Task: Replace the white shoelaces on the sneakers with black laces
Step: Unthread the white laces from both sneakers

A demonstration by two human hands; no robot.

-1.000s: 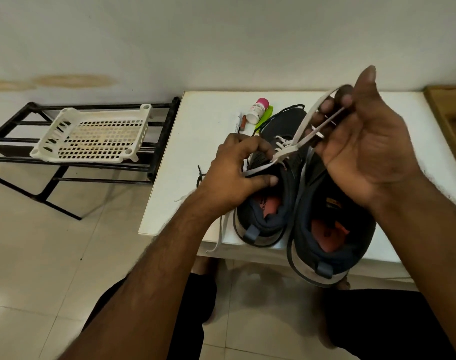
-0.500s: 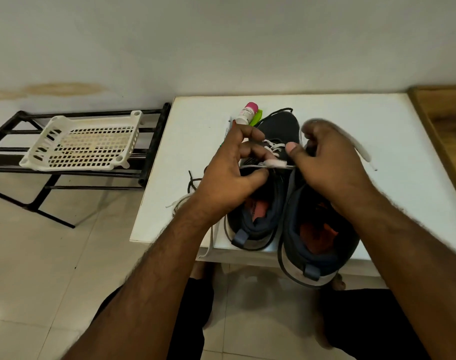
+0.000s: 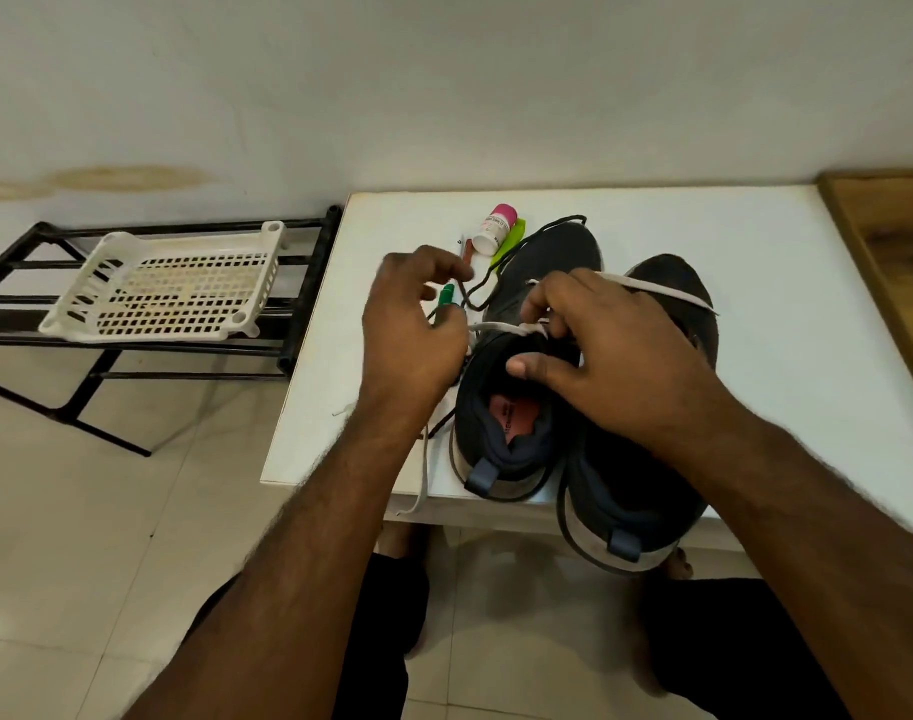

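My right hand (image 3: 605,356) sits at the centre of the frame over the tongue of the left-hand sneaker (image 3: 511,407), fingers curled down onto the white lace (image 3: 501,328) where it crosses the eyelets; that grip is closed on the lace, thumb lying along the collar. A loose length of the same lace runs over the back of this hand toward the toe of the right-hand sneaker (image 3: 667,288). My left hand (image 3: 412,335), just left of the shoes, has its fingers loosely curled; the lace strand runs to it, but I cannot tell whether it is pinched there. Both sneakers stand side by side on the white worktop (image 3: 755,283), heels at the near edge. A black lace (image 3: 501,267) trails by the far toe. A white basket (image 3: 168,288) rests on a black rack (image 3: 308,283) at left.
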